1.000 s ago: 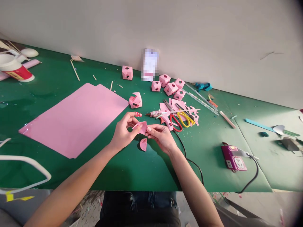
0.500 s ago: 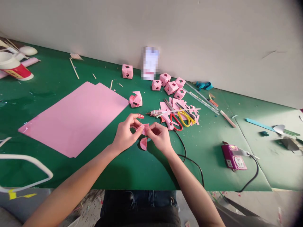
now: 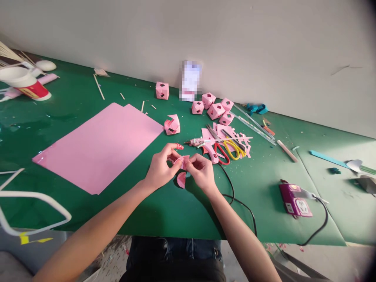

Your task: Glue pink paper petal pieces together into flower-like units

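Between my two hands is a small folded pink paper piece. My left hand pinches its left side; a red-and-white wrap covers that hand's index fingertip. On the other side my right hand grips the paper between thumb and fingers, which hide part of it. Just below, a second folded pink paper piece lies on the green table. Beyond my hands sits a partly closed pink paper shape. A pink glue gun rests to the right, near red-handled scissors and yellow-handled scissors.
Large pink paper sheets cover the left. Several finished pink paper shapes stand near a blurred phone against the wall. A black cord runs off the glue gun. At right lies a purple power adapter; far left, a paper cup.
The whole view has shifted slightly, so things appear a little farther right. Both hands keep their pinch on the folded paper piece, with hardly any other movement.
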Tool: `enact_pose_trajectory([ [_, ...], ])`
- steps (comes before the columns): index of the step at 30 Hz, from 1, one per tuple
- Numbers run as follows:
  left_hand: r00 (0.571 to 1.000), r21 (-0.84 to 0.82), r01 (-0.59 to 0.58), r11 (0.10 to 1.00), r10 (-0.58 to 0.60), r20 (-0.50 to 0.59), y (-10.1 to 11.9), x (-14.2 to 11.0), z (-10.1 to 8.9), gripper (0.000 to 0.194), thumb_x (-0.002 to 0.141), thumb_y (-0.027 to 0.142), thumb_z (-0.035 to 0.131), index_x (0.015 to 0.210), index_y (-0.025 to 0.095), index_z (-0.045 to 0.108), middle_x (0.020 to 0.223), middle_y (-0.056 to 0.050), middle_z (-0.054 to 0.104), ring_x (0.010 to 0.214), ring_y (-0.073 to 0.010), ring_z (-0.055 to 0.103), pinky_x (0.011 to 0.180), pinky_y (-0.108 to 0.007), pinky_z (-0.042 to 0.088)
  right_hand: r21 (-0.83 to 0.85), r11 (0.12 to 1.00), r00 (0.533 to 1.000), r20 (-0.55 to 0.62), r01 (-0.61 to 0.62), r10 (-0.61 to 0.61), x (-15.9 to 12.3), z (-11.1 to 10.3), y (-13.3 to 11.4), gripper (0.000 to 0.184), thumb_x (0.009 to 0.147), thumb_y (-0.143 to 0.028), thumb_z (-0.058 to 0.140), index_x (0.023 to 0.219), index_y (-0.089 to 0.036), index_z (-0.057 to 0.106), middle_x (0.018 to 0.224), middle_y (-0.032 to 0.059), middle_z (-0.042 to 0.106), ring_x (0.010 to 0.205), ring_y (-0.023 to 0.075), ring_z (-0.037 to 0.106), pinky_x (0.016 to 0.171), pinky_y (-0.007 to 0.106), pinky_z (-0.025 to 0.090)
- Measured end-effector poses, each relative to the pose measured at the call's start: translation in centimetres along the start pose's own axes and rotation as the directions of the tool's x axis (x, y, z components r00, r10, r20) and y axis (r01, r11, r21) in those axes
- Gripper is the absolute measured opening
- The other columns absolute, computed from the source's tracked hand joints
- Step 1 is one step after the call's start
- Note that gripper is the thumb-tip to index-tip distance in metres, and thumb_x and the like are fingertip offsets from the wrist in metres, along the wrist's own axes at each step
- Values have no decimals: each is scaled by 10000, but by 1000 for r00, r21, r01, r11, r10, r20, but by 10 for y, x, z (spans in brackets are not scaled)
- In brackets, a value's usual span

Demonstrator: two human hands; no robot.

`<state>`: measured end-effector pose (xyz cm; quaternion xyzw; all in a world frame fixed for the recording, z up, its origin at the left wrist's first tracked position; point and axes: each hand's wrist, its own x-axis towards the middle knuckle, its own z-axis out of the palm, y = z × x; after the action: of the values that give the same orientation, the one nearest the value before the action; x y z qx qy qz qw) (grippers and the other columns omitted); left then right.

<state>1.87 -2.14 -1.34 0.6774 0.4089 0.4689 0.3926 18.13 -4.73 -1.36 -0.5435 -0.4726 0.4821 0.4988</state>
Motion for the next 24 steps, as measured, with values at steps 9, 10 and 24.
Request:
enact_pose_trajectory([
  [9,999,14,-31,999,31,10,-1,1,0,243,930,186,633,1169,209,597,816,20,764,745,-132,748,714,-229,602,-21,1000,1000,-1,-10,10,1,1,10,426,785,-594,777,670,-233,582,609,-16,588,580,136,487,562,281,390],
  [10,1000,20,-26,999,26,10,-1,1,0,243,927,184,633,1166,210,597,812,22,762,742,-132,747,710,-229,601,-33,999,1000,-5,-10,10,0,2,10,421,787,-593,772,676,-234,584,616,-14,598,585,139,501,569,284,398],
  [24,985,230,-148,962,122,123,-7,-4,-2,275,952,179,588,1223,226,587,868,22,787,730,-139,754,725,-252,604,-271,963,998,58,4,12,-1,-6,5,233,811,-435,701,755,-213,655,666,3,687,599,147,586,572,268,429],
])
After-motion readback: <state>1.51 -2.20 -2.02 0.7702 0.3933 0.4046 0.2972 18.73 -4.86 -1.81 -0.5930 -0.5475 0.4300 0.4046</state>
